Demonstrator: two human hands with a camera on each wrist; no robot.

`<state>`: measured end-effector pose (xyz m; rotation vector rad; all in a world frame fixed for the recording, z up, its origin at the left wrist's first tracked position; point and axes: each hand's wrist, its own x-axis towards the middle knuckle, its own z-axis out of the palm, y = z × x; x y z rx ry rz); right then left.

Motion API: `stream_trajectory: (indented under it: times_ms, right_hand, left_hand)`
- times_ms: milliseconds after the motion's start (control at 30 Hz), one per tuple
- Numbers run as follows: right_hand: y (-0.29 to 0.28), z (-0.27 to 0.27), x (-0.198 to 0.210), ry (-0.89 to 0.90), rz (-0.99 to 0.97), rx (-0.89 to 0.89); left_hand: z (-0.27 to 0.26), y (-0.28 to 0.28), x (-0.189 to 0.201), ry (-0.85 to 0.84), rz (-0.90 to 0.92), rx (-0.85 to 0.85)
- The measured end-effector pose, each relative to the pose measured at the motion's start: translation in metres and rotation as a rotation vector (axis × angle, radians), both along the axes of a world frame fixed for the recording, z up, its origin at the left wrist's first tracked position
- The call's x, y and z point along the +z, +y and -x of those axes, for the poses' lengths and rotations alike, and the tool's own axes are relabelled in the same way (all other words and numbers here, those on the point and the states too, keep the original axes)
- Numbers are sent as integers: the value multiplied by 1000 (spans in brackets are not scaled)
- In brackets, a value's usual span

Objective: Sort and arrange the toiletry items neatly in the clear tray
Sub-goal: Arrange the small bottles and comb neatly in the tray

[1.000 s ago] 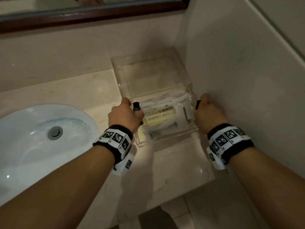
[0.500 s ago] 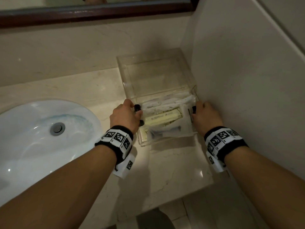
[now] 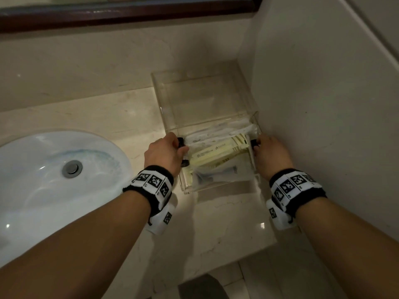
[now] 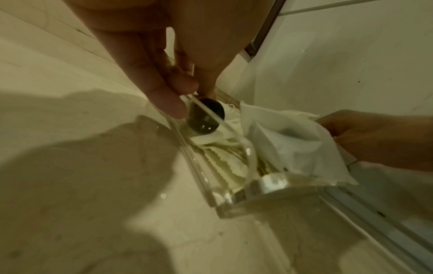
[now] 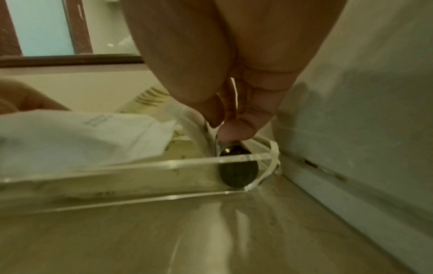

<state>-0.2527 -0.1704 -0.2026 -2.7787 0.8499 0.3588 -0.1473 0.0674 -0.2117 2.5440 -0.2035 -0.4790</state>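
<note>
A clear tray (image 3: 216,187) sits on the marble counter in front of a clear box (image 3: 205,98). In it lie pale yellow sachets (image 3: 216,154), white packets (image 3: 216,134) and a see-through pouch (image 3: 222,173). My left hand (image 3: 179,152) pinches the tray's left wall and my right hand (image 3: 255,147) pinches its right wall. The left wrist view has my left hand (image 4: 185,98) on the wall edge by a dark round piece (image 4: 206,116), with a white packet (image 4: 281,139) inside. In the right wrist view my right hand (image 5: 225,126) pinches the wall of the tray (image 5: 164,165).
A white sink (image 3: 43,180) with a metal drain (image 3: 72,168) lies left of the tray. A side wall (image 3: 323,104) stands close against the tray's right side. A dark mirror frame (image 3: 129,11) runs above the backsplash. The counter's front edge (image 3: 237,255) is near.
Both hands keep hold of the tray. My right hand has drawn in a little toward the tray's right wall. The tray has hardly moved.
</note>
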Motion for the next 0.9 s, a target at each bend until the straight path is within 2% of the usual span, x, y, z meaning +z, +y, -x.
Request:
stream_trajectory:
  times_ms: [67, 167, 233, 300, 367, 500, 700, 900]
  right_hand:
    - [6, 3, 6, -127, -1, -27]
    - [18, 9, 15, -398, 4, -59]
    - [26, 12, 17, -499, 7, 30]
    - [31, 14, 12, -433, 54, 216]
    - [37, 14, 7, -283, 82, 349]
    - [38, 12, -11, -17, 97, 450]
    - [31, 4, -21, 39, 72, 462]
    - [31, -2, -30, 50, 20, 464]
  left_hand:
    - [2, 2, 1, -11, 21, 13]
    - [10, 0, 6, -119, 87, -17]
    - [18, -3, 11, -195, 145, -91]
    - [27, -8, 16, -241, 133, -224]
    - [37, -16, 20, -270, 56, -395]
    - [51, -31, 15, -156, -217, -681]
    - [48, -39, -2, -63, -380, -679]
    - [42, -42, -12, -53, -433, -638]
